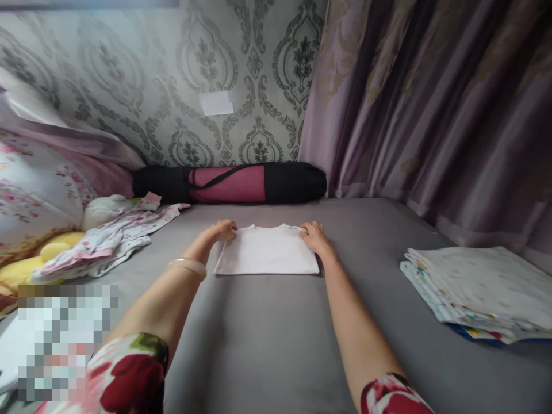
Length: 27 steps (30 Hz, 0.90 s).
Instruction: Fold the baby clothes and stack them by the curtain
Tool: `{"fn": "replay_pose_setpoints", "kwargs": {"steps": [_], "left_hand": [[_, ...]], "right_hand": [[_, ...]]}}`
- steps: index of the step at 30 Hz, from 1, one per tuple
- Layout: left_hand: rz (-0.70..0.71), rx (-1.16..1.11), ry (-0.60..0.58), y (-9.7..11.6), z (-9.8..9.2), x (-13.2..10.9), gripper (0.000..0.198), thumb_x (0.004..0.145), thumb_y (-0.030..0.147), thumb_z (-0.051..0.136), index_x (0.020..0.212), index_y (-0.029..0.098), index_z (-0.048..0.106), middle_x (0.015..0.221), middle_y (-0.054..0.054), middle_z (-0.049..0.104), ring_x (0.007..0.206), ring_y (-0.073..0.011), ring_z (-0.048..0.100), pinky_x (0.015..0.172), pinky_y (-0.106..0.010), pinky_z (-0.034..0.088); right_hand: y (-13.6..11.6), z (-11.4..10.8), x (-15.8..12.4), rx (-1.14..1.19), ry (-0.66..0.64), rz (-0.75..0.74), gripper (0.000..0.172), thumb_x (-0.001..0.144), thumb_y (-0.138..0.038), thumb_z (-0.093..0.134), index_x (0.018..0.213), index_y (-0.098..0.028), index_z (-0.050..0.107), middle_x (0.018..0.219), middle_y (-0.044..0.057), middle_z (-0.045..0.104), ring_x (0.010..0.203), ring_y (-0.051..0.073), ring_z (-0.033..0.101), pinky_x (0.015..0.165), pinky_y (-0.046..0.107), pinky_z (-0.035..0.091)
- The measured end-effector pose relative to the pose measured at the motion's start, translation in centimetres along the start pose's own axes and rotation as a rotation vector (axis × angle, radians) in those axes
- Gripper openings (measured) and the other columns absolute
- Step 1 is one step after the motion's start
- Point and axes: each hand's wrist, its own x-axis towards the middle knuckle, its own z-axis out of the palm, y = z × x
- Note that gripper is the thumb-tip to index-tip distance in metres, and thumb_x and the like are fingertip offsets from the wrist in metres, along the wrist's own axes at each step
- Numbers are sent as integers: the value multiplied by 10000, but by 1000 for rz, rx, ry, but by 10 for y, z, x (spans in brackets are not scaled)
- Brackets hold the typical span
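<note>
Left hand, reaching forward with a pale bangle on the wrist, has its fingers curled shut over the far left corner of a folded white garment. Right hand rests on the far right corner with its fingers bent; whether they pinch the cloth or only press on it cannot be told. The garment lies flat, a neat rectangle, in the middle of a grey bed, between the two bare forearms (both short sleeves are printed with red flowers). Well to the right sits a stack of folded patterned cloths. To the left lies a loose heap of flowered clothes, beside a yellow soft toy. Against the patterned wall at the far edge lies a rolled mat in a black and pink bag, with a mauve curtain hanging on the right.
</note>
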Motion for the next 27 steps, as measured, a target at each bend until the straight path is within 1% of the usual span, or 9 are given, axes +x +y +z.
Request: {"fn": "replay_pose_setpoints", "kwargs": {"steps": [2, 5, 9, 12, 15, 18, 22, 25, 27], "left_hand": [[-21, -25, -21, 3, -8, -12, 301, 633, 294, 573, 882, 149, 659, 886, -98, 703, 867, -248, 646, 766, -314, 491], [-12, -208, -32, 7, -26, -35, 331, 662, 350, 528, 916, 163, 629, 896, -57, 694, 852, -212, 638, 728, -271, 489], [45, -480, -25, 15, -53, -63, 356, 621, 416, 594, 881, 172, 597, 851, -25, 671, 837, -189, 621, 758, -271, 477], [93, -575, -59, 20, -69, -79, 383, 616, 413, 640, 909, 168, 602, 860, -22, 674, 830, -181, 619, 772, -278, 470], [118, -628, -93, 26, -79, -87, 404, 616, 395, 673, 944, 160, 637, 893, -33, 691, 842, -189, 622, 790, -292, 464], [125, -627, -19, 33, -86, -87, 396, 623, 408, 684, 922, 149, 670, 861, -33, 697, 828, -191, 617, 791, -299, 458], [151, -633, 181, 46, -90, -87, 426, 642, 451, 666, 930, 137, 679, 808, -25, 681, 795, -181, 598, 754, -293, 451], [189, -620, 243, 51, -85, -96, 445, 670, 469, 639, 953, 128, 669, 786, -19, 660, 755, -166, 581, 697, -270, 438], [200, -566, 231, 49, -76, -108, 451, 696, 479, 613, 974, 127, 663, 771, -14, 649, 719, -155, 567, 651, -251, 426]], "right_hand": [[-2, -9, -2, 80, -9, -11, 289, 870, -193, 527, 1133, -163, 643, 1140, 97, 622, 1072, 192, 550, 944, 278, 387], [-4, -24, -5, 168, -13, -42, 267, 851, -205, 539, 1087, -152, 650, 1042, 62, 677, 934, 159, 606, 832, 241, 441], [-3, -50, -12, 399, 9, -108, 238, 798, -234, 577, 993, -130, 668, 951, 57, 701, 842, 157, 618, 774, 250, 469], [-1, -74, -18, 556, -73, -167, 265, 756, -296, 629, 960, -134, 676, 875, 37, 708, 775, 150, 619, 715, 246, 486], [-2, -96, -24, 650, -170, -190, 333, 716, -360, 682, 965, -140, 682, 843, 27, 711, 744, 144, 620, 685, 247, 492], [-5, -114, -27, 702, -191, -201, 358, 683, -376, 712, 955, -145, 684, 841, 28, 712, 749, 144, 624, 715, 264, 496], [-8, -129, -29, 721, -72, -232, 350, 660, -369, 719, 939, -161, 673, 877, 26, 705, 783, 145, 625, 773, 280, 488], [-6, -128, -37, 677, 15, -255, 349, 664, -371, 708, 945, -168, 667, 883, 22, 696, 782, 146, 617, 766, 283, 483], [-1, -121, -49, 643, 18, -279, 329, 666, -375, 698, 919, -168, 666, 871, 20, 690, 774, 149, 610, 755, 282, 479]]}}
